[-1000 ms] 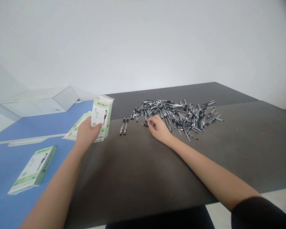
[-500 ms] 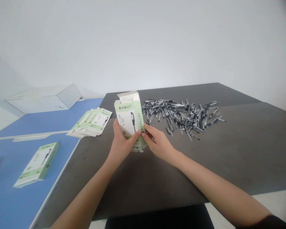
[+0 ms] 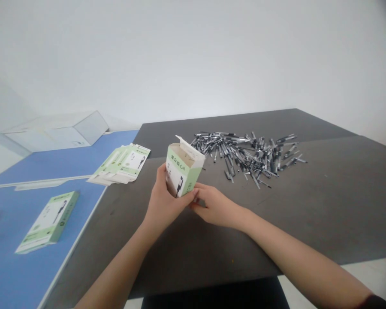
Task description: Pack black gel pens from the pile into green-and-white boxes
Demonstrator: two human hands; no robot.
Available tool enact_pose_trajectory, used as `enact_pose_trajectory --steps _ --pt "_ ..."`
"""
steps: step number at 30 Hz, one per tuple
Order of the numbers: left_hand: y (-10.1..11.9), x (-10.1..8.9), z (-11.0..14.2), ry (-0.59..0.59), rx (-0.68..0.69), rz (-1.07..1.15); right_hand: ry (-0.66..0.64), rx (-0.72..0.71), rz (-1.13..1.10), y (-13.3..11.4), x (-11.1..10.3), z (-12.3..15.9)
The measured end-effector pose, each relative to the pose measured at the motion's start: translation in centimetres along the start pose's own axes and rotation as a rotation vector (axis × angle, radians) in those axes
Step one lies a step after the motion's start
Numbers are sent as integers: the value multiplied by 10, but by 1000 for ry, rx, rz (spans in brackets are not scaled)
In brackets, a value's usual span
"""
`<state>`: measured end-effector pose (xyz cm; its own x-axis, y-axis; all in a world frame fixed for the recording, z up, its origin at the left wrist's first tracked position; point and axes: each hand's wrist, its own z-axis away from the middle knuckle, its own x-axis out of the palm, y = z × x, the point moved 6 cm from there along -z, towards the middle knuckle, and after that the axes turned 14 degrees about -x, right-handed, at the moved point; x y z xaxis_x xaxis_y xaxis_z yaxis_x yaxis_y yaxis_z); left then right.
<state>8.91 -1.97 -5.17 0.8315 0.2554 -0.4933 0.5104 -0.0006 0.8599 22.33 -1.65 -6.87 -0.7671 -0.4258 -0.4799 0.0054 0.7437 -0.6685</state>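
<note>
A small white-and-green cardboard pen box (image 3: 184, 171), printed with a black pen, is upright above the dark table with its top flap raised. My left hand (image 3: 162, 199) is wrapped round its left side, thumb across the lower front. At the lower right edge, the fingers of my right hand (image 3: 217, 206) are closed on the box near its bottom end, which is hidden behind the hands. Beyond them lies a loose pile of black-and-clear pens (image 3: 241, 154).
Several flattened pen boxes (image 3: 124, 163) overlap at the seam of the dark table (image 3: 324, 206) and the blue table (image 3: 6, 214). A closed pen box (image 3: 48, 221) lies on the blue surface. A large white carton (image 3: 56, 133) stands behind, near the wall.
The box has tipped and turned, so its top opening and side panel face me more. My right hand has shifted slightly down, toward the box's bottom end.
</note>
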Motion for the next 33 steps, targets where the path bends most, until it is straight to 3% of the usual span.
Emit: enact_pose_trajectory --steps 2,5,8,13,16,18,21,24,27,30,33 --pt "1 -6 2 76 57 -136 43 -6 1 -3 -14 -1" --pt "4 -14 7 216 191 -361 234 90 -64 -5 -46 0" --pt "4 -15 10 268 272 -490 310 136 -222 -9 -65 0" --pt "11 -12 16 279 416 -597 277 126 -350 -17 -63 0" --pt "15 -10 19 261 420 -566 342 196 -398 -9 -62 1" --pt "12 -14 18 232 299 -420 400 215 -531 -3 -61 2" --pt "0 -20 12 111 -54 49 348 211 -736 -1 -56 2" --pt "-8 -16 9 -71 -417 649 213 231 -545 -2 -48 3" --pt "-8 -9 9 -157 -700 960 65 163 -223 -9 -34 3" --pt "-10 -2 10 -195 -834 1078 -5 -5 -119 -21 -16 2" --pt "-13 6 11 -256 -842 1163 -28 -115 -35 -31 -6 2"
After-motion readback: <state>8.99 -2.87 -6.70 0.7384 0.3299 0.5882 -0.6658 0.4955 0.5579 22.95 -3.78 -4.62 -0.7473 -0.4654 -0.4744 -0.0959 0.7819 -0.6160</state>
